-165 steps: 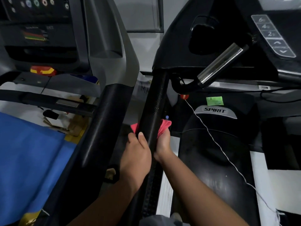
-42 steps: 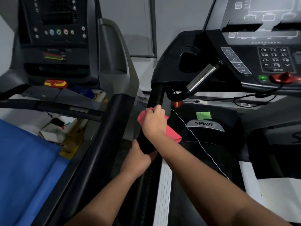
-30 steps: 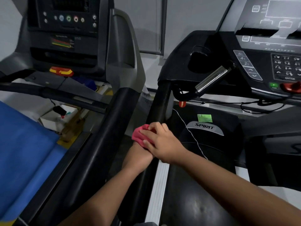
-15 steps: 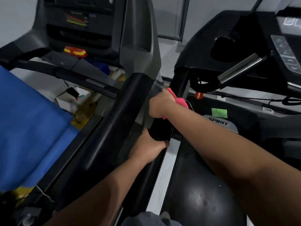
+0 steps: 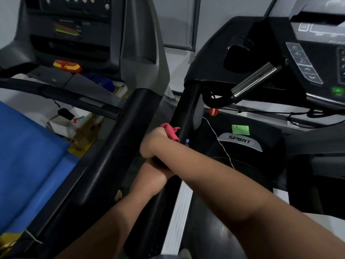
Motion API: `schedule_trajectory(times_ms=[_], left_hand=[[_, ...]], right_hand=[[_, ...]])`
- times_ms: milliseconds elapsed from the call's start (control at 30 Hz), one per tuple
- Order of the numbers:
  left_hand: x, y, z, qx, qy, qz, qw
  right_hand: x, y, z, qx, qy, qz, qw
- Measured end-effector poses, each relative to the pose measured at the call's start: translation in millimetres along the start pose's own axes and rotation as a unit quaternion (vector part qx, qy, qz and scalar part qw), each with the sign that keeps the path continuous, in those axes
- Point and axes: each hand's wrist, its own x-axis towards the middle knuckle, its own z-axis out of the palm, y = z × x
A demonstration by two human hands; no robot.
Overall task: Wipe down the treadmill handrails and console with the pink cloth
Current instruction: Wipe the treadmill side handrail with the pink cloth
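The black left handrail [image 5: 186, 109] of the Spirit treadmill runs down the middle of the head view. My right hand [image 5: 155, 142] reaches across it and grips the pink cloth [image 5: 170, 132] wrapped against the rail's left side. Just below, my left hand [image 5: 152, 176] holds the same rail, its fingers partly hidden under my right forearm. The two hands touch. The treadmill's console [image 5: 308, 62] with its keypad sits at the upper right, apart from both hands.
A silver pulse grip [image 5: 253, 81] juts out below the console, with a red safety clip [image 5: 212, 111] and white cord hanging near it. A second treadmill's thick black rail [image 5: 119, 146] lies close on the left, with its blue deck cover [image 5: 28, 156] beyond.
My right hand has slid the pink cloth down the handrail until it meets my left hand. The left hand keeps its hold on the rail.
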Motion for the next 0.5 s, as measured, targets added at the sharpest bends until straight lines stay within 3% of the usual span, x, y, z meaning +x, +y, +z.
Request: schedule_trajectory(times_ms=[100, 200, 267, 400, 500], left_hand=[[2, -2, 2, -0.035, -0.002, 0.007, 0.999], [6, -8, 3, -0.073, 0.014, -0.026, 0.997], [5, -8, 0, -0.063, 0.006, -0.041, 0.997], [8, -11, -1, -0.063, -0.01, -0.042, 0.997], [8, -10, -2, -0.062, -0.01, -0.035, 0.997]], right_hand=[[-31, 17, 11, 0.062, 0.154, -0.053, 0.985], [-45, 50, 42, 0.156, 0.316, -0.088, 0.932], [-42, 75, 56, 0.214, 0.376, -0.111, 0.895], [-25, 101, 42, 0.282, 0.336, -0.078, 0.895], [-9, 97, 19, 0.22, 0.257, -0.05, 0.94]])
